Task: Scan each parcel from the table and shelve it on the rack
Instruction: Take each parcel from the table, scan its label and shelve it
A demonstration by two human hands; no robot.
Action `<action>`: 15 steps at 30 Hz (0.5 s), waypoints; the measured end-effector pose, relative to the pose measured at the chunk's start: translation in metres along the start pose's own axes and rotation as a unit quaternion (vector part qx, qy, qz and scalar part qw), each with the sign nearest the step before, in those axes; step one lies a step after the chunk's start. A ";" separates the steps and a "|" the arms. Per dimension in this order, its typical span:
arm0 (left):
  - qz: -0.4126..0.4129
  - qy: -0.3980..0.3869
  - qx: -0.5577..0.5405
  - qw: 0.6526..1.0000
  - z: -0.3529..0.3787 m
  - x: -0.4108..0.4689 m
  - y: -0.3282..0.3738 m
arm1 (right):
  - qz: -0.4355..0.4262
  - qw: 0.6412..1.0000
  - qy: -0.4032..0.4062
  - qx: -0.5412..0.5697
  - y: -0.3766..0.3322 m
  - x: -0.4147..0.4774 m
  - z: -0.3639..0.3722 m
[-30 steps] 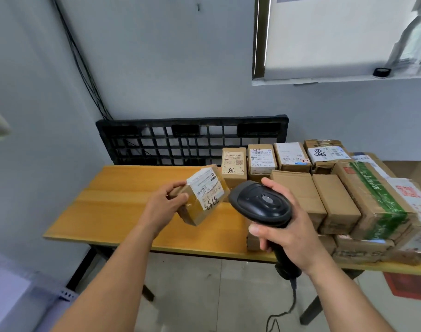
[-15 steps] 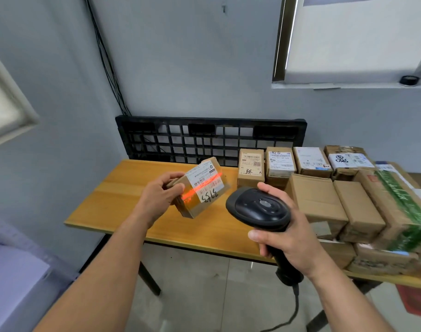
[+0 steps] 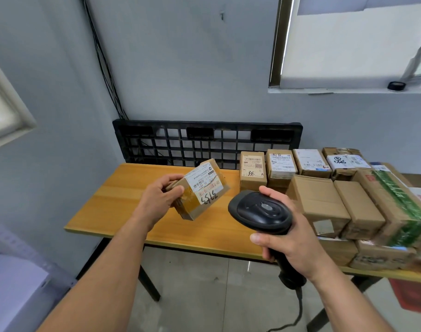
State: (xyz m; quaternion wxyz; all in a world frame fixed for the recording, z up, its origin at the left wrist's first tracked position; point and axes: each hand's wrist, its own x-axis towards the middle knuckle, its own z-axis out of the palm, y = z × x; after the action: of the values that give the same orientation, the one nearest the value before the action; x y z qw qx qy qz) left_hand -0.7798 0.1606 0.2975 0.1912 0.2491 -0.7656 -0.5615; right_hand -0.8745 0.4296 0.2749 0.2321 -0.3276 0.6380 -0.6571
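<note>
My left hand (image 3: 160,198) grips a small brown cardboard parcel (image 3: 201,190) by its left end, held tilted above the wooden table (image 3: 123,202). Its white label with handwritten digits faces up and to the right. My right hand (image 3: 292,240) grips a black handheld barcode scanner (image 3: 261,212) by the handle, its head aimed toward the parcel from the right, a short gap apart. No red scan line shows on the label. Several more cardboard parcels (image 3: 317,202) are packed on the right half of the table.
A black plastic pallet (image 3: 204,140) leans against the wall behind the table. The scanner cable (image 3: 298,310) hangs to the tiled floor. A grey rack edge (image 3: 17,279) shows at the lower left. A window sill (image 3: 348,89) runs above the parcels.
The red scan line that lay across the label half a second ago is gone. The view has shifted left and both hands hold roughly the same pose.
</note>
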 end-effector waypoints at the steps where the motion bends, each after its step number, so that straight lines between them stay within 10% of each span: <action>1: 0.002 -0.001 -0.001 1.000 -0.004 -0.001 -0.001 | -0.001 1.000 0.000 0.000 0.000 0.000 0.004; 15: -0.019 0.045 -0.051 0.997 -0.072 -0.022 -0.045 | 0.011 1.000 0.025 -0.004 0.001 -0.005 0.089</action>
State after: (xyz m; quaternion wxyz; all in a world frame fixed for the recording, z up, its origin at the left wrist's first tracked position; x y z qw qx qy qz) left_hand -0.7133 0.1072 0.2759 0.2273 0.2787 -0.7217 -0.5915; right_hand -0.8064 0.3725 0.2709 0.2219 -0.3045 0.6498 -0.6601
